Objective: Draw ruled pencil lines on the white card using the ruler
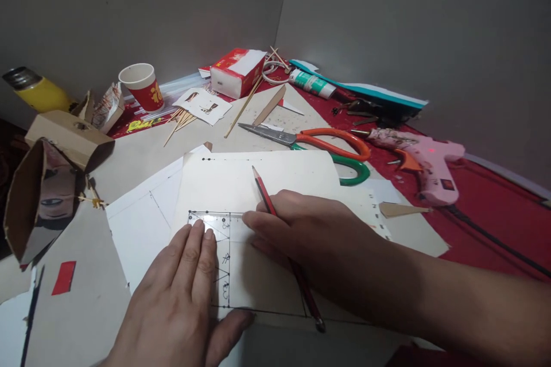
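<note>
My left hand [181, 298] lies flat, fingers together, pressing a clear plastic set square [221, 261] onto a white sheet of paper [241, 183]. My right hand [310, 235] is closed around a red pencil [263, 195], which lies slanted through the fingers; one end points away from me and the other end sticks out near me. The fingertips rest on the paper beside the set square's top edge. Pencil lines and dots are drawn on the sheet.
Orange-and-green scissors [327, 146] lie behind the paper, with a pink glue gun [426, 163] to the right. At the back stand a red paper cup [142, 86], a red-white box [236, 71], a glue tube [312, 83] and wooden sticks [181, 120]. Cardboard pieces [47, 183] sit left.
</note>
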`<act>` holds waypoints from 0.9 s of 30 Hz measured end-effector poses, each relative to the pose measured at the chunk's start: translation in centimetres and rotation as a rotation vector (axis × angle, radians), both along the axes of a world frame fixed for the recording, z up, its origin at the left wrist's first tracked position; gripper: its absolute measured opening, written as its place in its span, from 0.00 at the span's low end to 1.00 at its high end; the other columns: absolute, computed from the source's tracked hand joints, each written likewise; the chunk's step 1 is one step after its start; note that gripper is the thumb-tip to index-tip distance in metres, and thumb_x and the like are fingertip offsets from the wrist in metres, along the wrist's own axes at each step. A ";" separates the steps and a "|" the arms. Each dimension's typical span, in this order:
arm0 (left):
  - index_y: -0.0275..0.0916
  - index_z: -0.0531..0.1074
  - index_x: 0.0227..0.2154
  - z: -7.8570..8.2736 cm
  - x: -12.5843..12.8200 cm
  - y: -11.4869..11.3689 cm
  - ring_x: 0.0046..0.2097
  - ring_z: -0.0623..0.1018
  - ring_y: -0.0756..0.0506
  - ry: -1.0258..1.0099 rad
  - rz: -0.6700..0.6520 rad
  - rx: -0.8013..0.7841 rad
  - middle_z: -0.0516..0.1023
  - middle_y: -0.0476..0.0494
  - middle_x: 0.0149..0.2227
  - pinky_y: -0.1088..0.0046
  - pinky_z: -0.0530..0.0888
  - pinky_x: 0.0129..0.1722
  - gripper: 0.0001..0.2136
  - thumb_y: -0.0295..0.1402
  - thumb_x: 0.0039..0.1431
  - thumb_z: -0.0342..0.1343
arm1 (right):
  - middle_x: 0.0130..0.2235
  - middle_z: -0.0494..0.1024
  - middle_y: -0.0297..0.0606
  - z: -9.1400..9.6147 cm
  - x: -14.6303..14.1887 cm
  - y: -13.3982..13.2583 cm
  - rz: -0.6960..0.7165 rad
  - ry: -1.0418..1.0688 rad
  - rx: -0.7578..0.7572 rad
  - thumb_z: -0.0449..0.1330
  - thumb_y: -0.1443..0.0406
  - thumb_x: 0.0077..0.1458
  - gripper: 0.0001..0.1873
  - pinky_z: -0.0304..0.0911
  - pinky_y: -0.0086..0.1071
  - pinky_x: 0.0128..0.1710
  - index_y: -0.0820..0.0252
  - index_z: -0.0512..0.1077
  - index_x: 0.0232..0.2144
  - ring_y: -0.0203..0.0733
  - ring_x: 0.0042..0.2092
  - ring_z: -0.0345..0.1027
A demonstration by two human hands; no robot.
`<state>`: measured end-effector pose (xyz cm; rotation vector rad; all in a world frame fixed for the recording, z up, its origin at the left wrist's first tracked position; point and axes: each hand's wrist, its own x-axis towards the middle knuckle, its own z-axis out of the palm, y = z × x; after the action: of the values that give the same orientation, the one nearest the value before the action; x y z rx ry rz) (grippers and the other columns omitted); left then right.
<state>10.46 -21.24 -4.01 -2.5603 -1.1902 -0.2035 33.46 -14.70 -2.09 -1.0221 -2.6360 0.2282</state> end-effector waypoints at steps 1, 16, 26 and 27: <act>0.24 0.62 0.62 0.0 0.0 0.0 0.55 0.77 0.29 0.002 0.000 0.008 0.75 0.21 0.55 0.54 0.80 0.46 0.39 0.55 0.60 0.48 | 0.28 0.67 0.34 0.0 0.0 0.0 0.004 0.004 -0.001 0.55 0.70 0.60 0.06 0.46 0.35 0.27 0.56 0.70 0.33 0.38 0.28 0.56; 0.16 0.71 0.52 0.7 0.1 0.2 0.52 0.79 0.27 0.084 -0.035 0.012 0.74 0.16 0.54 0.53 0.81 0.40 0.37 0.54 0.61 0.50 | 0.28 0.64 0.33 0.5 0.1 0.3 0.016 0.005 -0.088 0.54 0.71 0.63 0.08 0.42 0.33 0.28 0.60 0.74 0.40 0.39 0.29 0.51; 0.19 0.71 0.53 0.9 0.2 0.2 0.52 0.78 0.27 0.103 -0.018 -0.009 0.74 0.18 0.55 0.52 0.78 0.41 0.39 0.56 0.56 0.55 | 0.31 0.64 0.33 0.5 0.5 0.6 0.044 0.001 -0.196 0.53 0.71 0.63 0.06 0.42 0.34 0.29 0.59 0.69 0.36 0.39 0.31 0.51; 0.19 0.71 0.53 0.9 0.2 0.2 0.52 0.78 0.27 0.103 -0.019 -0.008 0.74 0.18 0.55 0.52 0.77 0.41 0.39 0.57 0.56 0.55 | 0.31 0.65 0.33 0.6 0.5 0.6 0.043 0.003 -0.210 0.52 0.71 0.64 0.07 0.42 0.34 0.29 0.58 0.68 0.35 0.39 0.31 0.51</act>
<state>10.62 -21.00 -3.11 -2.5564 -1.1312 -0.0700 33.97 -14.10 -1.46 -1.0272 -2.6762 0.5257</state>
